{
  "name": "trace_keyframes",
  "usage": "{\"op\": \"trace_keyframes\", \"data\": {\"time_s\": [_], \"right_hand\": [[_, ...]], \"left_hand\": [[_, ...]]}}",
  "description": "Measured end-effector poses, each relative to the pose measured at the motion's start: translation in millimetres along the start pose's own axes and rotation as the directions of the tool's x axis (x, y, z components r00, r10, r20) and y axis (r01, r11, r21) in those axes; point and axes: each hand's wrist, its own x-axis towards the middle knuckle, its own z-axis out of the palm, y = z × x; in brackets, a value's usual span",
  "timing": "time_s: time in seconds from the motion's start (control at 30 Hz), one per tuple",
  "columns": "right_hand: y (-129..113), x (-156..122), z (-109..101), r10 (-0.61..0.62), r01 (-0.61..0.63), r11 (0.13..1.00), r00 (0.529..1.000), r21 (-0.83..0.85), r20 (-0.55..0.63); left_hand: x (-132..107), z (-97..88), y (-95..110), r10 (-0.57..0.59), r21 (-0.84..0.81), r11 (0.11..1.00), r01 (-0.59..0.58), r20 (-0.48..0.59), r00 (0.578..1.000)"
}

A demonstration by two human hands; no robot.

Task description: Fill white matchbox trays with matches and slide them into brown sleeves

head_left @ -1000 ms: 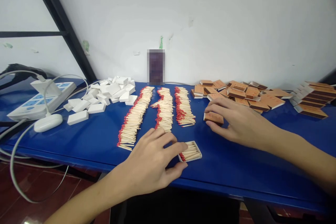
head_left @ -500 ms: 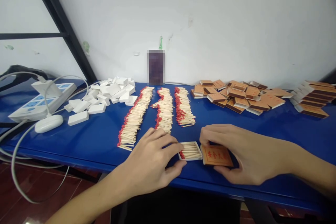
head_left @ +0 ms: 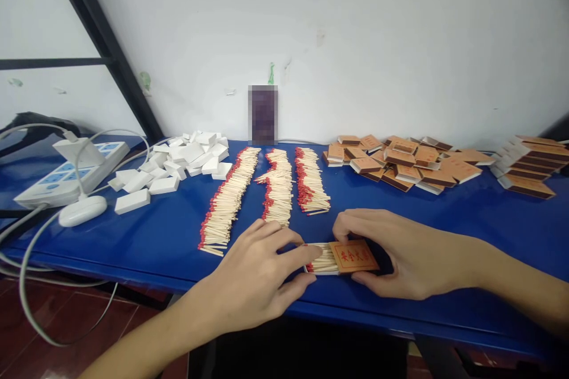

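My left hand (head_left: 271, 275) grips the left end of a white matchbox tray (head_left: 326, 273), with a finger over the matches (head_left: 323, 259) inside. The red heads of these matches point left. My right hand (head_left: 391, 257) is closed around an orange matchbox sleeve (head_left: 355, 256) with red lettering. The sleeve covers the right part of the tray, while the left part stays exposed. Beyond my hands, loose matches lie in three long rows: a left row (head_left: 229, 204), a middle row (head_left: 278, 189) and a right row (head_left: 312, 180).
White trays (head_left: 191, 154) are heaped at the back left, beside a power strip (head_left: 75, 172) with cables and a white oval device (head_left: 83, 211). Orange sleeves (head_left: 406, 160) form a pile at the back right, near a stack of matchboxes (head_left: 528, 166). A pixelated dark object (head_left: 264, 115) stands against the wall.
My right hand has moved left, bringing the sleeve over the right end of the tray. A finger of my left hand now reaches farther over the matches.
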Motion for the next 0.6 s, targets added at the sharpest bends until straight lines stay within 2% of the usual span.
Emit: {"op": "trace_keyframes", "data": {"time_s": [0.3,0.47,0.6], "right_hand": [[-4,1,18,0.009,-0.004,0.986,1.0,0.167,-0.03],[-7,4,26,-0.107,0.125,0.978,0.987,0.168,-0.117],[-6,5,29,-0.208,0.234,0.959,0.964,0.161,-0.167]], "left_hand": [[-2,-0.2,-2,0.068,-0.038,0.997,-0.07,-0.061,0.996],[0,-0.7,-2,0.039,-0.074,0.996,-0.048,-0.116,0.992],[2,-1.6,-2,0.091,-0.063,0.993,-0.1,-0.134,0.987]]}}
